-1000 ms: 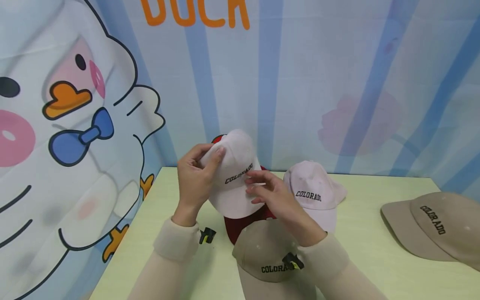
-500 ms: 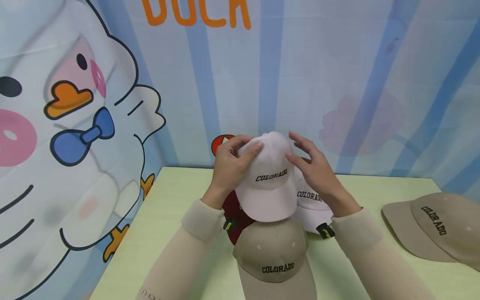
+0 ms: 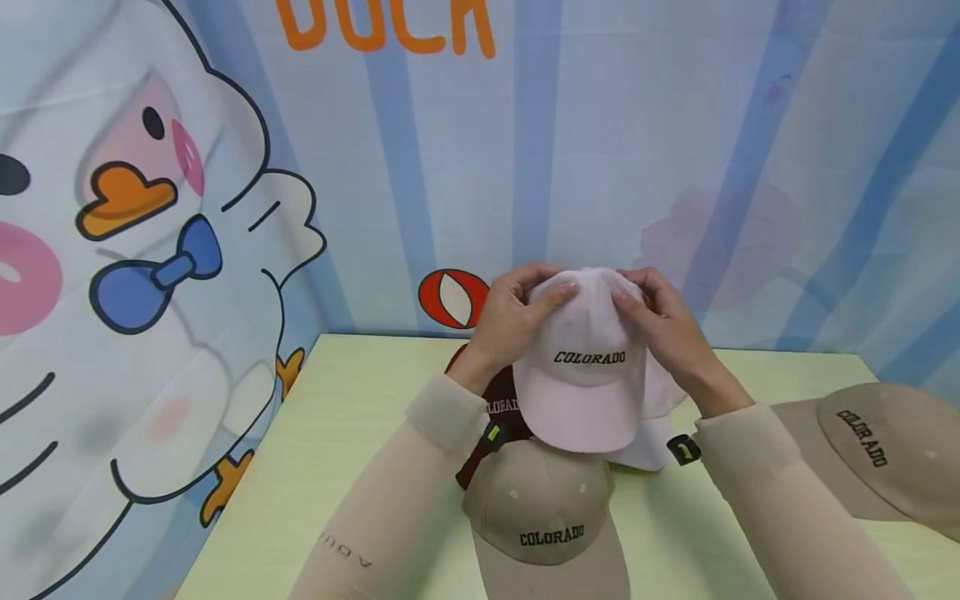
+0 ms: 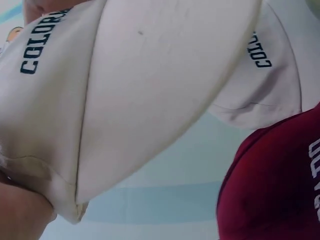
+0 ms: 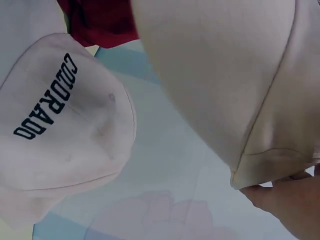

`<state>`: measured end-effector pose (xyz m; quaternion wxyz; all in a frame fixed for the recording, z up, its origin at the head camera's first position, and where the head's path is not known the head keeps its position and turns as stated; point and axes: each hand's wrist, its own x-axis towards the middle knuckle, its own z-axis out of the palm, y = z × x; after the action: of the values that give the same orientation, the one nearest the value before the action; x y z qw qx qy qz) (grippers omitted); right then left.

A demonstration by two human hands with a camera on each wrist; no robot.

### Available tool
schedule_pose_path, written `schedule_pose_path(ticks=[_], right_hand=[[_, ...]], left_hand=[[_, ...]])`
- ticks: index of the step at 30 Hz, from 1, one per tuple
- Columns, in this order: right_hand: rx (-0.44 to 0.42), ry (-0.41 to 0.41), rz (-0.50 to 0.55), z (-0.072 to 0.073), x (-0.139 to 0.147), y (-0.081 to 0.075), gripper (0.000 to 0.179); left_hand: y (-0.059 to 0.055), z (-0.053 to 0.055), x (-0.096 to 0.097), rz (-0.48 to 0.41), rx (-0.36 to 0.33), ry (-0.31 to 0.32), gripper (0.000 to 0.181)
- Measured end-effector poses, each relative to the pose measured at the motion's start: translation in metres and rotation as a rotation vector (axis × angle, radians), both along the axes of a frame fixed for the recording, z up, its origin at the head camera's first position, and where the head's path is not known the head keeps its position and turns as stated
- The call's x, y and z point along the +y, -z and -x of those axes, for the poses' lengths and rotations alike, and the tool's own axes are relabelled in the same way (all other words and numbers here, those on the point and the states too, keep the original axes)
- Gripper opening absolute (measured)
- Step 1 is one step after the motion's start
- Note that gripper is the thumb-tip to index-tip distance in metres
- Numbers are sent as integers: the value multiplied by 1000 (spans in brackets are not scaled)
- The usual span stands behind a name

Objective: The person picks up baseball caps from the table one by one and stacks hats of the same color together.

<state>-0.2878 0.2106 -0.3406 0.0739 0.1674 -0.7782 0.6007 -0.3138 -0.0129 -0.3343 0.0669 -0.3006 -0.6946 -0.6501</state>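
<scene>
Both hands hold a white cap point(image 3: 581, 408) with dark COLORADO lettering, raised above the table with its brim toward me. My left hand point(image 3: 517, 321) grips its upper left side, thumb on the front of the crown. On the opposite side my right hand point(image 3: 667, 333) grips it, thumb pressed near the top. Behind it a second pale cap point(image 5: 75, 115) lies on the table, partly hidden in the head view. To the left sits a dark red cap point(image 4: 277, 175), also partly covered. A beige cap point(image 3: 551, 500) rests in front, below the held one.
Another beige cap point(image 3: 885, 458) lies at the table's right side. The pale yellow table point(image 3: 360, 400) ends at a printed cloth backdrop point(image 3: 600, 125) with a duck on its left part.
The white cap has moved right with the left hand and now faces me squarely. The right hand, apart from its crown earlier, has come to grip the right side.
</scene>
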Motion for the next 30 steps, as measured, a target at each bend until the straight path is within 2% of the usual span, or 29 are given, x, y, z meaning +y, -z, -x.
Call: schedule_pose_path(ticks=[3, 6, 9, 11, 15, 24, 30], right_hand=[[67, 55, 27, -3, 5, -1, 12], [134, 135, 6, -6, 10, -2, 15], [168, 209, -33, -8, 17, 0, 21], [160, 243, -50, -8, 21, 3, 25], [110, 306, -96, -9, 31, 15, 33], [17, 368, -130, -8, 49, 46, 40], [-48, 382, -107, -4, 54, 66, 39]], left_hand=[[4, 6, 5, 25, -3, 17, 20], [7, 13, 10, 41, 18, 22, 21], [10, 19, 16, 102, 58, -22, 21], [12, 22, 20, 182, 91, -91, 23], [18, 23, 27, 347, 101, -210, 27], [35, 19, 41, 561, 69, -219, 31], [44, 18, 50, 657, -6, -206, 33]])
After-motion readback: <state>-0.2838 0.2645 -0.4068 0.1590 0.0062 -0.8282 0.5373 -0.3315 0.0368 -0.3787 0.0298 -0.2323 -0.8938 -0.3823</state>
